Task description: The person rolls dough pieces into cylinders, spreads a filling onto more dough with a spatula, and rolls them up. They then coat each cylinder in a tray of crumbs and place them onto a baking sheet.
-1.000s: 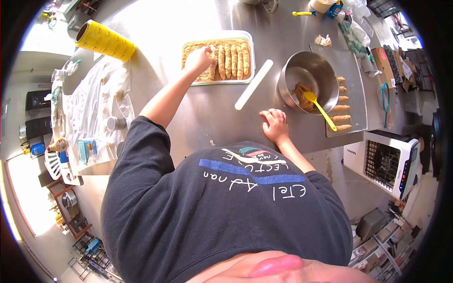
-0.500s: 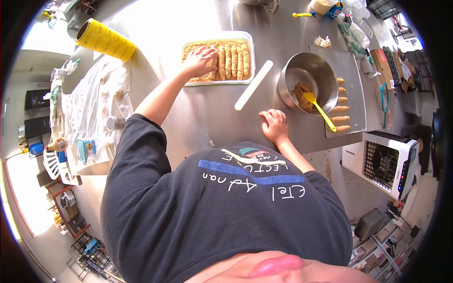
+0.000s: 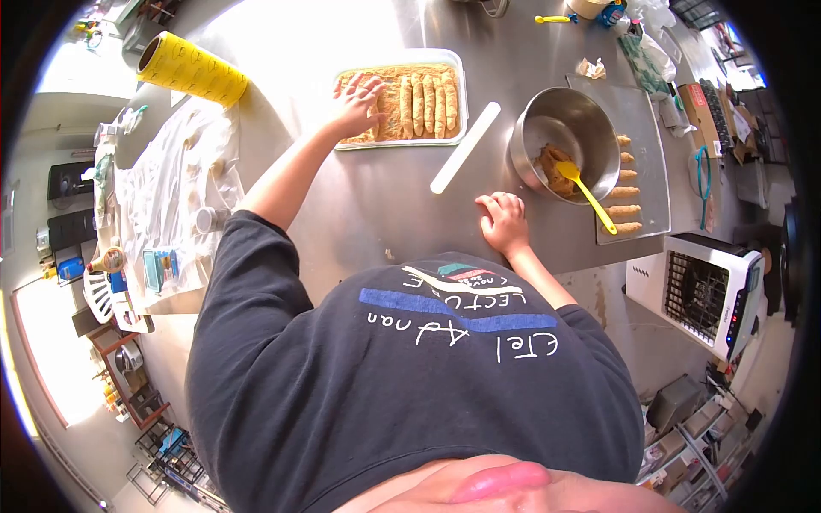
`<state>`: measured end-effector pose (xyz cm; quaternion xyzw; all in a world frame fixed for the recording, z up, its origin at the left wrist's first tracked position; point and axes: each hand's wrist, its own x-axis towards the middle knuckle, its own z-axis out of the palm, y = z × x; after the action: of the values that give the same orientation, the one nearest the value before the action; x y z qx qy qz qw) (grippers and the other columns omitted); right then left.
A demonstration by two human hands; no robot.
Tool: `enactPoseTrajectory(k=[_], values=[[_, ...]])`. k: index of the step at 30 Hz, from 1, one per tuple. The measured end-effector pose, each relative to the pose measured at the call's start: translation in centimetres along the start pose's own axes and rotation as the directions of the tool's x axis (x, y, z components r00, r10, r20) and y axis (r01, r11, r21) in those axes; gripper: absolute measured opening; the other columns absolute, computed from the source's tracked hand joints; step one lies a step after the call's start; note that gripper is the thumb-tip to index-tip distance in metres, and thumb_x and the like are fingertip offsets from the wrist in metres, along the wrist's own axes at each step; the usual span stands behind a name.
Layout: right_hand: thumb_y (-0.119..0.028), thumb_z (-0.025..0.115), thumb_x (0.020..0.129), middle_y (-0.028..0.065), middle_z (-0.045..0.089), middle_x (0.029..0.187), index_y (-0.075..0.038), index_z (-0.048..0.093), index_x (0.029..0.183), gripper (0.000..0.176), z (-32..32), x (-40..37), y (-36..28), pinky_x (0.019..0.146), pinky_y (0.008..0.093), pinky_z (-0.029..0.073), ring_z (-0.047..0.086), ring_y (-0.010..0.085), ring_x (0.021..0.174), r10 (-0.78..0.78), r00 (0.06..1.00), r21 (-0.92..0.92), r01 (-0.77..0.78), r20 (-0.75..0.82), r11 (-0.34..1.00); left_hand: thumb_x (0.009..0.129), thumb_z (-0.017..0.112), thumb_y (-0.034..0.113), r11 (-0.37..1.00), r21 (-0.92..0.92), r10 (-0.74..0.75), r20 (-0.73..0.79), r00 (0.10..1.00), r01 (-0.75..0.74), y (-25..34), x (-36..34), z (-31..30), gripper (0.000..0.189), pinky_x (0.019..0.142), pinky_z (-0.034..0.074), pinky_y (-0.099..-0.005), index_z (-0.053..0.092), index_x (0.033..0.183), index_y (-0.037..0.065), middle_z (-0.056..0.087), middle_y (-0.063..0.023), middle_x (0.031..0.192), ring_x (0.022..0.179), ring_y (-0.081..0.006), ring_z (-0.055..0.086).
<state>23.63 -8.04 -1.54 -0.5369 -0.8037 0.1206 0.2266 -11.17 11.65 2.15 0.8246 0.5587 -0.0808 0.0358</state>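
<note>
In the head view, my left hand point(image 3: 355, 107) lies palm down, fingers spread, in the left part of a white rectangular container point(image 3: 464, 94) with a layer of tan crumbs point(image 3: 389, 81). A crumb-coated roll partly shows beneath that hand; the rest is hidden. Several coated rolls point(image 3: 428, 104) lie side by side in the container's right half. My right hand point(image 3: 505, 219) rests on the steel table near its front edge, holding nothing, with fingers loosely bent and thumb apart. Close to it stands a steel pot point(image 3: 532, 120) with brown paste point(image 3: 552, 167) and a yellow spatula point(image 3: 590, 195) inside.
A white stick point(image 3: 466, 147) lies between container and pot. Right of the pot, a flat tray point(image 3: 646, 171) carries several rolls point(image 3: 627, 210). At left are a yellow wrap roll point(image 3: 192, 70) and plastic sheeting point(image 3: 162, 188). A white air cooler point(image 3: 693, 295) stands at the right.
My left hand has slid leftward across the crumbs, away from the row of rolls, exposing crumbs between. My right hand stays on the table. The whole view has shifted slightly.
</note>
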Motion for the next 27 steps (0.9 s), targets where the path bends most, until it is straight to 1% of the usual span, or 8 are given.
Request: enactPoseTrajectory(k=[4,6,9,10,13,18,24,27], values=[[-0.012,0.062,0.069,0.0028,0.053,0.098,-0.019,0.062,0.102,0.033,0.1,-0.1,0.2,0.093,0.0396,0.038,0.05,0.0233,0.099,-0.012,1.0,-0.002,0.012,0.002,1.0,0.088,0.043,0.062,0.994,0.103,-0.066,0.188,0.98,0.047,-0.1,-1.0,-1.8,0.071,0.115,-0.001,-0.0525,0.028,0.146,0.025,0.021,0.0067,0.154,0.144,-0.0205,0.004],[-0.012,0.062,0.07,0.0028,0.053,0.098,-0.019,0.062,0.102,0.033,0.1,-0.1,0.2,0.093,0.0396,0.037,0.051,0.0232,0.099,-0.015,1.0,-0.005,0.015,-0.013,1.0,0.088,0.045,0.06,0.993,0.11,-0.059,0.181,0.982,0.039,-2.1,-2.1,-2.0,0.069,0.114,-0.003,-0.0543,0.03,0.146,0.025,0.022,0.0062,0.153,0.145,-0.0197,0.003],[-0.013,0.062,0.07,0.0028,0.053,0.098,-0.019,0.062,0.102,0.033,0.2,-0.1,0.2,0.093,0.0395,0.037,0.051,0.0231,0.099,-0.016,1.0,-0.004,0.016,-0.024,1.0,0.088,0.048,0.056,0.949,0.302,-0.173,0.263,0.949,0.089,-2.9,-3.8,-4.3,0.068,0.113,-0.003,-0.0555,0.031,0.145,0.023,0.023,0.0032,0.154,0.145,-0.0182,0.003],[-0.013,0.062,0.07,0.0028,0.053,0.098,-0.019,0.062,0.103,0.034,0.2,-0.1,0.2,0.093,0.0394,0.037,0.051,0.0231,0.099,-0.012,1.0,-0.006,0.012,-0.022,1.0,0.088,0.048,0.056,0.948,0.306,-0.176,0.267,0.948,0.09,-3.1,-3.9,-4.0,0.068,0.113,-0.003,-0.0555,0.031,0.145,0.023,0.023,0.0032,0.154,0.145,-0.0182,0.003],[-0.01,0.061,0.07,0.0053,0.054,0.098,-0.017,0.063,0.101,0.031,0.2,-0.1,0.1,0.092,0.0398,0.039,0.051,0.0251,0.1,0.001,1.0,0.013,0.0,-0.021,1.0,0.089,0.046,0.055,0.976,0.183,-0.124,0.021,0.992,0.118,-3.2,-3.2,-2.0,0.067,0.113,-0.003,-0.0554,0.03,0.146,0.022,0.022,0.0022,0.154,0.145,-0.0189,0.004],[-0.01,0.061,0.07,0.0051,0.054,0.098,-0.017,0.063,0.101,0.032,0.0,-0.2,0.0,0.092,0.0394,0.039,0.051,0.0249,0.1,-0.006,1.0,0.002,0.006,-0.008,1.0,0.089,0.044,0.057,0.998,0.033,-0.054,0.024,0.998,0.053,0.0,-0.1,0.5,0.07,0.113,-0.005,-0.0551,0.026,0.147,0.024,0.022,0.0048,0.154,0.145,-0.019,0.004],[-0.012,0.061,0.07,0.0026,0.053,0.097,-0.019,0.062,0.102,0.033,0.1,-0.1,0.2,0.093,0.0388,0.037,0.051,0.0228,0.099,-0.005,1.0,-0.005,0.005,-0.014,1.0,0.088,0.043,0.06,0.97,0.223,-0.144,0.222,0.964,0.093,-2.6,-3.7,-3.1,0.071,0.113,-0.006,-0.0557,0.029,0.146,0.023,0.022,0.0053,0.154,0.145,-0.0182,0.004],[-0.012,0.061,0.07,0.0026,0.053,0.097,-0.019,0.062,0.102,0.033,0.2,-0.2,0.2,0.092,0.0387,0.038,0.05,0.0228,0.099,-0.003,1.0,-0.006,0.003,-0.014,1.0,0.089,0.046,0.053,0.959,0.262,-0.16,0.187,0.969,0.108,-4.6,-4.8,-3.2,0.066,0.113,-0.006,-0.0553,0.033,0.144,0.02,0.024,0.0052,0.153,0.145,-0.0182,0.004]])
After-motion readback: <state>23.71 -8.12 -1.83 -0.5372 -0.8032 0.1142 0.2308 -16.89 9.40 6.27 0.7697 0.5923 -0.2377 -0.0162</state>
